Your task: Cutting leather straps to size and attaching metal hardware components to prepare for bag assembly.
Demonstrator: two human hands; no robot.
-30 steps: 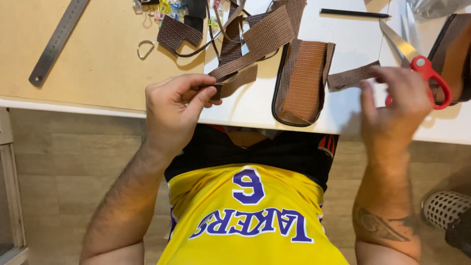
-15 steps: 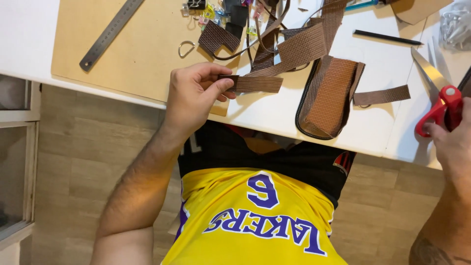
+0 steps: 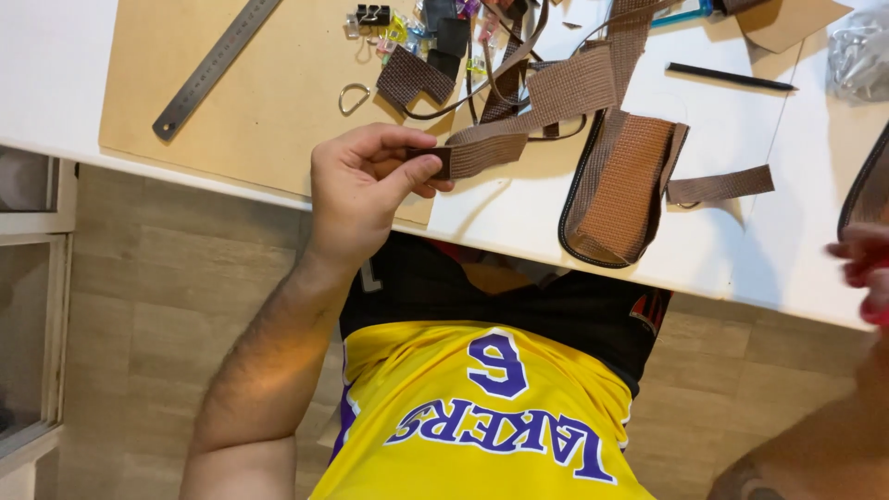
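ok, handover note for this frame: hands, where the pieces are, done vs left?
Left hand: fingers pinch the end of a brown woven strap at the table's near edge.
Right hand: blurred at the frame's right edge; whether it holds anything cannot be told.
Pieces: woven pouch with dark trim lies flat beside the strap, a short strap piece right of it. Steel ruler and metal D-ring on the brown board.
Done: strap end picked up.
Left: strap not joined to the pouch.

ruler [image 3: 215, 67] left of strap [image 3: 519, 130], pouch [image 3: 620, 190] right
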